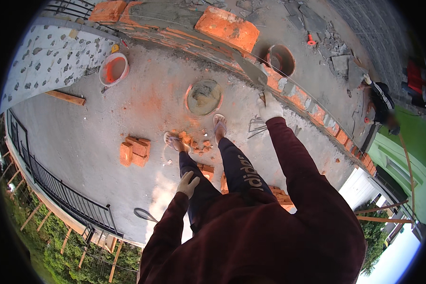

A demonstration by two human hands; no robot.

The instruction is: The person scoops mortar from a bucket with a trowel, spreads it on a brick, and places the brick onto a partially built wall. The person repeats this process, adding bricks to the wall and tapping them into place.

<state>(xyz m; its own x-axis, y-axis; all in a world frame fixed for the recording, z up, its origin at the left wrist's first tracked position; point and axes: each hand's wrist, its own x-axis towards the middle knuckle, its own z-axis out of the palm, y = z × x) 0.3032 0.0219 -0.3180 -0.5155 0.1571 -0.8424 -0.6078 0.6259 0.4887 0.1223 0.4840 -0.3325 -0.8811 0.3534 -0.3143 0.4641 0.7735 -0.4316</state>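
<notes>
My right hand (270,107), in a pale glove, grips the handle of a trowel (252,70). The grey pointed blade lies against the side and top edge of a low brick wall (296,97); whether it carries mortar I cannot tell. Left of the blade, a large orange brick (227,28) sits on the wall over grey mortar (168,14). My left hand (188,183), also gloved, hangs at my left thigh with its fingers loosely apart, holding nothing. A round tub of wet mortar (204,97) stands on the floor beyond my feet. A string runs along the wall.
Bricks (135,151) are stacked left of my feet, with broken pieces (196,142) between them. A whitish bucket (113,69) stands far left, another bucket (280,60) behind the wall. A person (382,102) bends at the far right. A black railing (64,189) borders the floor's left edge.
</notes>
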